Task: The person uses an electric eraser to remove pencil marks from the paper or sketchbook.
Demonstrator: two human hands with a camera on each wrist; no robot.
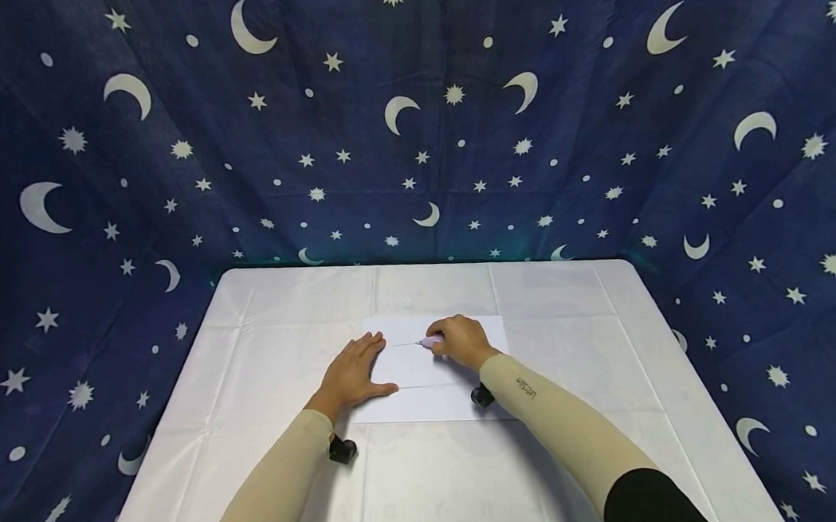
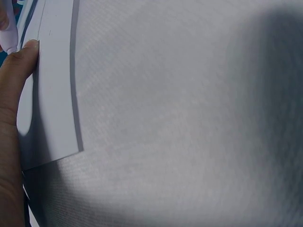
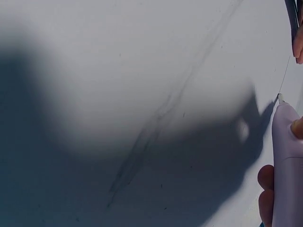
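A sheet of white paper (image 1: 427, 408) lies flat on the table. My left hand (image 1: 351, 374) rests on its left part, fingers straight and thumb spread toward the middle. The left wrist view shows that thumb (image 2: 19, 66) over the paper. My right hand (image 1: 464, 340) grips a lilac plastic tool (image 3: 286, 142), its body like a small craft knife. Its short narrow tip (image 3: 281, 98) points left, right at the paper. A thin dark line (image 3: 285, 74) runs from the tip toward the left hand. Another faint line (image 1: 433, 385) crosses the sheet lower down.
A white cloth with fold creases covers the table (image 1: 266, 366). Behind and on both sides hangs a dark blue curtain (image 1: 352, 121) with moons and stars. Small black wrist cameras (image 1: 342, 449) sit under both sleeved forearms. Arm shadows fall across the cloth.
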